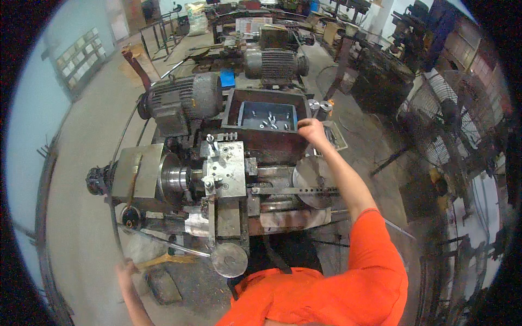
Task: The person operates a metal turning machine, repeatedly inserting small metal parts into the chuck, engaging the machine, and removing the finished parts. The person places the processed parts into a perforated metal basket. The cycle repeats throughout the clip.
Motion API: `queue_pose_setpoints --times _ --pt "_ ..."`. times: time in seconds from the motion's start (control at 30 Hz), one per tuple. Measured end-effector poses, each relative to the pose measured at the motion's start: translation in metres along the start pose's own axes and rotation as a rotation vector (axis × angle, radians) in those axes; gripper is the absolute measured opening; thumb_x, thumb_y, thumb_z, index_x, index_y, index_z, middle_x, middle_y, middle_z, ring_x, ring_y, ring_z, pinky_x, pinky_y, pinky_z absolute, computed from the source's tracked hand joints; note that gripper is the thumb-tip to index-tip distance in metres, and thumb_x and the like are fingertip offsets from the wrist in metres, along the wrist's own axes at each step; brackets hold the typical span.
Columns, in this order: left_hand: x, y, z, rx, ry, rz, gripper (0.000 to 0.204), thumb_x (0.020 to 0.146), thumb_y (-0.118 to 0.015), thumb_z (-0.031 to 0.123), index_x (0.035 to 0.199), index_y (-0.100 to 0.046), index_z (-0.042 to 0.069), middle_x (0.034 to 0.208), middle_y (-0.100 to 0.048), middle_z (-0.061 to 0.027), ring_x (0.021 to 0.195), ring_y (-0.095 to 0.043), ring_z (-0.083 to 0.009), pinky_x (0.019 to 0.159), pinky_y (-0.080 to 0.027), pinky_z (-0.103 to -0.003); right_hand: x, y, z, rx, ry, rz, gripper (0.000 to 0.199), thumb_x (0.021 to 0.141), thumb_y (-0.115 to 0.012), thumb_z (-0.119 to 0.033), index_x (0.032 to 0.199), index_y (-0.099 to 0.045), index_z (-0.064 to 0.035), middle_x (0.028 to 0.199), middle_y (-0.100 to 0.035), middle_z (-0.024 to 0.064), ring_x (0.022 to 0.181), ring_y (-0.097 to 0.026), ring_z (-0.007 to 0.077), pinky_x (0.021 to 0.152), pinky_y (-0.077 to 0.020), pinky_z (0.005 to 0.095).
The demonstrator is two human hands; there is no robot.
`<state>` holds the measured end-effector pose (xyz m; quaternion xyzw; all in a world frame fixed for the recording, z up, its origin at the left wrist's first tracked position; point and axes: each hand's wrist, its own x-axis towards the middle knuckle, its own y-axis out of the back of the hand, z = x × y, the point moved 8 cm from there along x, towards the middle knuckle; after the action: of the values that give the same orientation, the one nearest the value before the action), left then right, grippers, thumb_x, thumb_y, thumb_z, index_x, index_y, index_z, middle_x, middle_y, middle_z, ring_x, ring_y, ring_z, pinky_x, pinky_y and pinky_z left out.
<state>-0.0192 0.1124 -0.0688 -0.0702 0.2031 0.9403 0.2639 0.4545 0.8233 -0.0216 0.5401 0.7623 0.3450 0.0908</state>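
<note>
I stand over a small lathe (217, 179) with a shiny chuck (175, 176) and a grey tool block (225, 165). My right hand (311, 130) reaches forward to the right rim of a dark metal tray (234, 106) that holds several small silver parts (270, 119); its fingers are curled, and what they hold is hidden. My left hand (126, 269) is low at the left, closed on the end of a long metal lever (168, 245) that runs toward a round handwheel (229, 259).
Two grey electric motors (187, 98) (272, 62) sit behind the lathe. A round metal disc (312, 182) is on the lathe's right end. A wire-guarded fan (443, 122) stands at the right. Benches and machines crowd the back. Concrete floor lies at the left.
</note>
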Motion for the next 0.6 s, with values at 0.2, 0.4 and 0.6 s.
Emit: queue_pose_setpoints --times 0.2,0.4,0.6 --pt "0.009 -0.005 0.005 0.059 -0.020 -0.068 0.033 0.076 -0.063 0.014 0.103 -0.051 -0.002 0.082 -0.054 -0.0097 0.067 -0.056 -0.0200 0.060 -0.048 -0.035 -0.137 0.115 -0.008 -0.074 -0.157 0.142 0.036 0.061 -0.058 -0.013 0.094 -0.067 -0.0038 0.087 -0.067 0.0103 0.077 -0.063 0.0187 0.070 -0.0481 0.0284" --pt "0.045 0.060 -0.102 0.010 0.161 0.047 0.034 0.076 -0.068 0.018 0.099 -0.053 -0.002 0.074 -0.052 -0.0079 0.057 -0.051 -0.0180 0.054 -0.046 -0.034 -0.290 0.210 0.014 -0.106 -0.353 0.335 0.035 0.061 -0.055 -0.014 0.092 -0.067 -0.0016 0.078 -0.065 0.0100 0.071 -0.059 0.0146 0.067 -0.0461 0.0282" --pt "0.077 0.037 -0.074 0.110 0.085 0.040 0.027 0.081 -0.065 0.026 0.084 -0.057 0.000 0.052 -0.048 -0.0044 0.040 -0.040 -0.0126 0.040 -0.038 -0.028 -0.476 0.284 0.097 -0.413 -0.552 0.531 0.027 0.062 -0.062 -0.026 0.084 -0.069 -0.0098 0.083 -0.065 0.0178 0.079 -0.064 0.0296 0.075 -0.0502 0.0344"
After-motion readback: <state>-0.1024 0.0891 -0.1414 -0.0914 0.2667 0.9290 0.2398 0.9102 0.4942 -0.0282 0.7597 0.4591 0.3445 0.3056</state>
